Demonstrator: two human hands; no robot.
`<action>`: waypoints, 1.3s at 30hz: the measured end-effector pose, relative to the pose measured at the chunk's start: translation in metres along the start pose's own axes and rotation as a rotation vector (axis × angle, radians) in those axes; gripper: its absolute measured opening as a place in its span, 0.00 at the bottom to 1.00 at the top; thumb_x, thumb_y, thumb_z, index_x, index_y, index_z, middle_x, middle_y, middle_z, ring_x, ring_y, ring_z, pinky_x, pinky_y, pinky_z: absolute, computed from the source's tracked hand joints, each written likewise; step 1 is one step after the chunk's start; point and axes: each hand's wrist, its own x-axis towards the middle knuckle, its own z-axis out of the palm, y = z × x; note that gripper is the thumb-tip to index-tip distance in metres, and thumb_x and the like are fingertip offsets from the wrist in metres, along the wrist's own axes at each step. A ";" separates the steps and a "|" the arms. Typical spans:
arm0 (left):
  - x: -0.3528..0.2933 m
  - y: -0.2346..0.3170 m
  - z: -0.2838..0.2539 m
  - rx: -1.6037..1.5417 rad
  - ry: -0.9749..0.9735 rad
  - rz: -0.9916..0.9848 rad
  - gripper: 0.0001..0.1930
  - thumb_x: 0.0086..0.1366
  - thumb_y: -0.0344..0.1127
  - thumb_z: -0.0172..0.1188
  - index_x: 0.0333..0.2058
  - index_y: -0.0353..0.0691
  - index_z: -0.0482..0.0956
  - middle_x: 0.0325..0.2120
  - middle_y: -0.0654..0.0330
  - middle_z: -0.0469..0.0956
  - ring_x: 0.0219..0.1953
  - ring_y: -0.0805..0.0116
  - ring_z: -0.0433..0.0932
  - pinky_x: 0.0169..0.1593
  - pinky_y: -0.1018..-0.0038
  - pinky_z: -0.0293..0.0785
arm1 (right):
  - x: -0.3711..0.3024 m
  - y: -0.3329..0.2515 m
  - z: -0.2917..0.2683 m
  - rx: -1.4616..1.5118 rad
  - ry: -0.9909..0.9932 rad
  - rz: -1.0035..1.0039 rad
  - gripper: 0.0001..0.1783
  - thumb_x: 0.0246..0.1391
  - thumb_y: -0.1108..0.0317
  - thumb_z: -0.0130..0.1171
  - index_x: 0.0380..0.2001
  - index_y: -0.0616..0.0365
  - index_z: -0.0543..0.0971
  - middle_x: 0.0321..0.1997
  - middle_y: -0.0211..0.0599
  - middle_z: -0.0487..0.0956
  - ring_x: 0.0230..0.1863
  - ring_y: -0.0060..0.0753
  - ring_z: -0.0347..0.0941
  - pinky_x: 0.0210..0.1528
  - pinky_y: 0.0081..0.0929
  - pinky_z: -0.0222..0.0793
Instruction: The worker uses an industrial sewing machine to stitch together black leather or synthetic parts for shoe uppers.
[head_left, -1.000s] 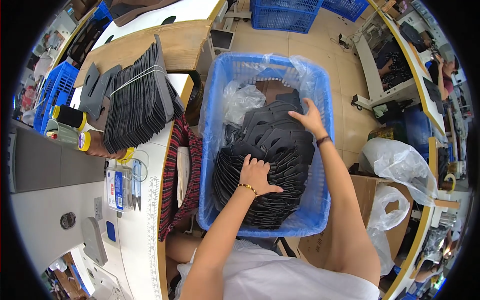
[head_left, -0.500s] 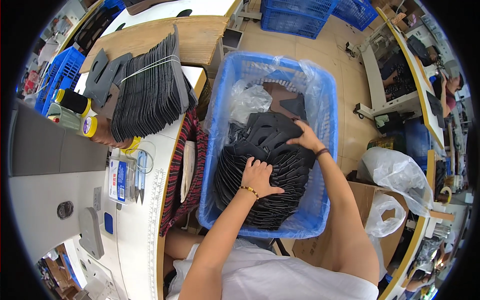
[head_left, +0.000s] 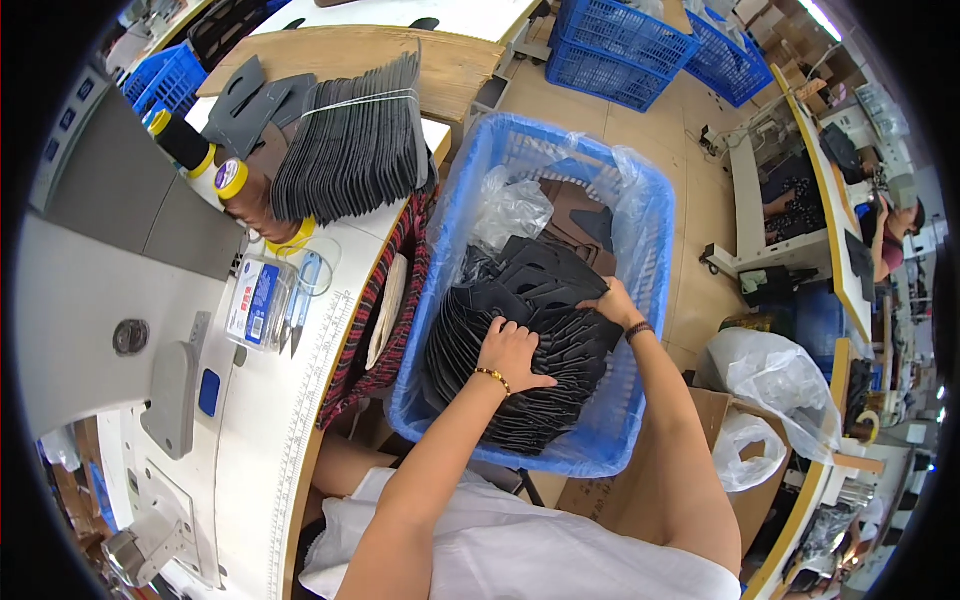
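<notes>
Black flat cut pieces (head_left: 535,395) with slots stand packed in a blue crate (head_left: 655,215) lined with clear plastic. More of these black pieces (head_left: 555,275) lean in overlapping layers at the far side of the pile. My left hand (head_left: 508,355) lies on top of the packed pieces, thumb stretched out and fingers apart. At the pile's right side, my right hand (head_left: 613,302) grips the edge of the layered black pieces, its fingertips partly hidden. Brown and dark pieces (head_left: 575,212) lie beyond, beside crumpled clear plastic (head_left: 510,208).
On the white table (head_left: 255,450) at left are a banded stack of black pieces (head_left: 350,150), thread spools (head_left: 240,190), a clear box (head_left: 262,300) and blue-handled snips (head_left: 303,290). Blue crates (head_left: 620,55) stand behind. A cardboard box (head_left: 705,425) and plastic bags (head_left: 775,370) sit at right.
My right hand has come slightly nearer and its fingers have closed on the pieces' edge. The far layered pieces have shifted. My left hand stays on the pile; the view has turned a little.
</notes>
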 end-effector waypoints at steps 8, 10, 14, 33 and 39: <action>0.001 0.010 0.003 -0.008 0.017 0.025 0.38 0.41 0.70 0.57 0.36 0.38 0.76 0.35 0.56 0.75 0.45 0.62 0.69 0.58 0.65 0.52 | 0.014 0.036 0.000 -0.133 -0.029 -0.185 0.26 0.29 0.64 0.72 0.36 0.58 0.77 0.33 0.47 0.79 0.36 0.48 0.75 0.40 0.34 0.69; -0.002 0.008 0.003 -0.020 0.057 0.010 0.37 0.41 0.69 0.57 0.35 0.38 0.77 0.34 0.57 0.75 0.44 0.63 0.70 0.57 0.65 0.53 | 0.013 0.032 0.005 -0.343 0.080 0.059 0.22 0.33 0.66 0.67 0.38 0.54 0.77 0.33 0.49 0.77 0.37 0.53 0.73 0.40 0.39 0.69; -0.006 -0.001 0.003 -0.003 0.049 -0.009 0.34 0.43 0.66 0.58 0.33 0.37 0.77 0.32 0.58 0.75 0.42 0.63 0.70 0.55 0.66 0.55 | -0.016 0.006 0.009 -0.471 0.167 -0.064 0.21 0.33 0.71 0.62 0.38 0.51 0.77 0.31 0.49 0.77 0.36 0.54 0.72 0.39 0.42 0.68; -0.030 0.012 0.011 -1.339 0.087 -0.221 0.53 0.49 0.76 0.40 0.60 0.34 0.50 0.60 0.42 0.52 0.64 0.53 0.48 0.64 0.56 0.39 | -0.151 -0.269 -0.183 -0.965 0.757 -0.824 0.15 0.40 0.75 0.52 0.35 0.56 0.80 0.37 0.44 0.79 0.37 0.41 0.77 0.40 0.28 0.72; -0.091 0.014 -0.042 -2.753 -0.097 -0.125 0.50 0.48 0.78 0.38 0.58 0.41 0.56 0.56 0.55 0.62 0.58 0.57 0.59 0.60 0.59 0.51 | -0.221 -0.195 -0.113 -0.924 0.502 -1.047 0.10 0.40 0.74 0.60 0.31 0.55 0.80 0.37 0.44 0.79 0.40 0.43 0.76 0.43 0.33 0.72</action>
